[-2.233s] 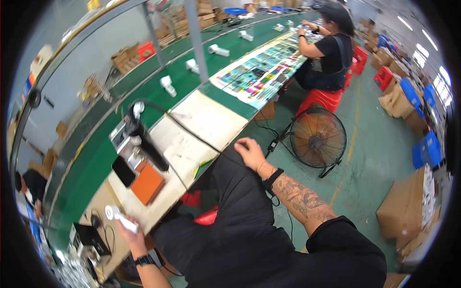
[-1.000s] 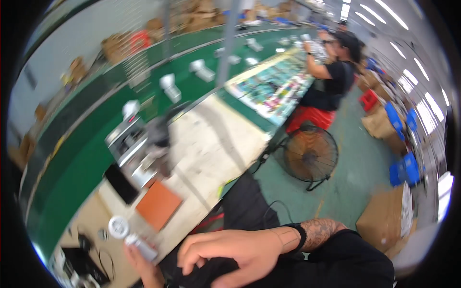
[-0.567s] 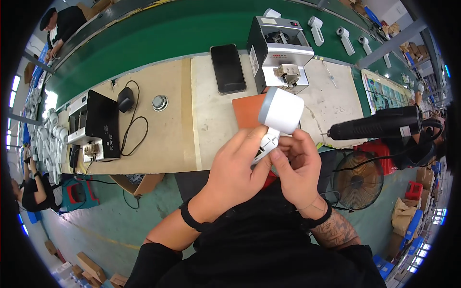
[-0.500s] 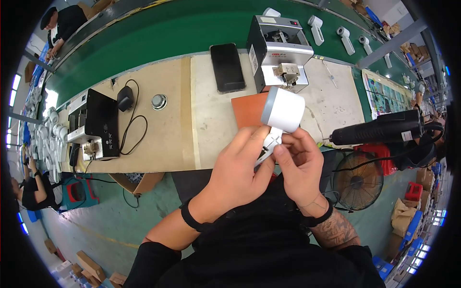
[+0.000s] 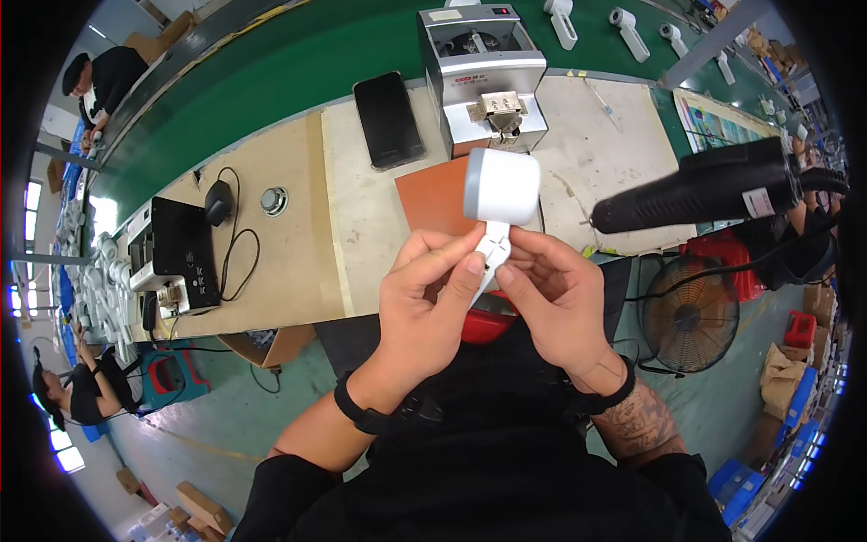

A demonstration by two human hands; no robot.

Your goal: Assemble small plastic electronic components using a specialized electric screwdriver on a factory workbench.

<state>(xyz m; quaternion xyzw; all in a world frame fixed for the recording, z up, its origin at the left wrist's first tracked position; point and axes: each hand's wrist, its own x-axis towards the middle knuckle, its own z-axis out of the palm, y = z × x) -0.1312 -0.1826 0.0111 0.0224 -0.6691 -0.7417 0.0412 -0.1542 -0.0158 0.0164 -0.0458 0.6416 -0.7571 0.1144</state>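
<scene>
Both hands hold a white handheld device [image 5: 508, 185] with a drum-shaped head, a grey rim and a slim handle, above an orange mat [image 5: 429, 200]. The head tilts up, away from me. My left hand [image 5: 432, 285] pinches the handle between thumb and fingers. My right hand [image 5: 555, 294] closes on the handle from the other side, thumb near the neck. The lower handle is partly hidden by fingers. Behind the device stands a silver and black screw feeder [image 5: 483, 77]. To the right hangs a black electric screwdriver [image 5: 695, 190], touched by neither hand.
A phone [image 5: 388, 120], a round metal part [image 5: 274, 200] and a second black feeder [image 5: 176, 257] lie on the bench. Similar white devices [image 5: 629, 34] rest on the green conveyor [image 5: 298, 77]. A floor fan [image 5: 689, 313] stands at right. Co-workers [image 5: 104, 77] are at left.
The bench has shifted left and up in view, while the screwdriver appears nearer. The device has turned more upright, and my left fingers have moved higher on its handle.
</scene>
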